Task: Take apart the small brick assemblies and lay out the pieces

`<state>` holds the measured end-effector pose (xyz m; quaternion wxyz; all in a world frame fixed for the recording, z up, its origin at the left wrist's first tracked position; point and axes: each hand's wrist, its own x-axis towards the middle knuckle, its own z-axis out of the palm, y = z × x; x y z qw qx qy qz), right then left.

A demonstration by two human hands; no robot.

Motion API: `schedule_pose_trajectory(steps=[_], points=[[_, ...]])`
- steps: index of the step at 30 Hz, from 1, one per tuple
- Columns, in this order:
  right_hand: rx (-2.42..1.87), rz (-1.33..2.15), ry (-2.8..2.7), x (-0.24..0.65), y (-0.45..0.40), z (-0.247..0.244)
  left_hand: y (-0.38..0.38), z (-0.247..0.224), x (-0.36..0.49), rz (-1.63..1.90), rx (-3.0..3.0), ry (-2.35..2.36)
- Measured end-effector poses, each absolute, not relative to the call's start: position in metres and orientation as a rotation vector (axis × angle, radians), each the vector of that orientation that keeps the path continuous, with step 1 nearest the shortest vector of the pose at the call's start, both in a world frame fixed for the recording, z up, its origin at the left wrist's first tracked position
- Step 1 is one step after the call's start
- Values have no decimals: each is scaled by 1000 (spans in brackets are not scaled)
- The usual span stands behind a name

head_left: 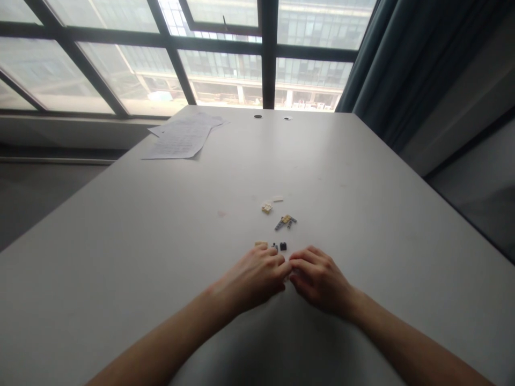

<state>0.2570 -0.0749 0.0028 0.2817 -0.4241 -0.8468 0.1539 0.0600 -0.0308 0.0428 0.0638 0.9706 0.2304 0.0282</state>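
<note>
My left hand point(263, 273) and my right hand point(317, 275) meet over the near part of the white table point(173, 214). Both have their fingers closed around something small and pale between the fingertips, mostly hidden. Just beyond my left hand lie a tan piece point(261, 244), a small grey piece point(274, 246) and a black piece point(283, 246). Farther off is a grey and tan assembly point(286, 220) of small bricks. Behind it sit a cream brick cluster point(266, 207) and a thin white piece point(278, 199).
Printed paper sheets point(181, 138) lie at the table's far left. Two round holes, one of them at the far edge point(258, 116), are set in the tabletop. Windows point(225, 75) stand behind the table, and a dark curtain point(382, 75) hangs at the right.
</note>
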Motion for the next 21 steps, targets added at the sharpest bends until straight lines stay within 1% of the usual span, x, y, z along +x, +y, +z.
schedule_pose_trajectory(steps=[4, 12, 21], points=[[-1140, 426, -2259, 259, -75, 2, -28, 43, 59, 14, 2919, 691], [-1157, 441, -2274, 259, -76, 1, -23, 45, 54, -17, 2931, 755], [-1140, 472, -2217, 256, -78, 0, -25, 40, 57, 31, 2944, 801]])
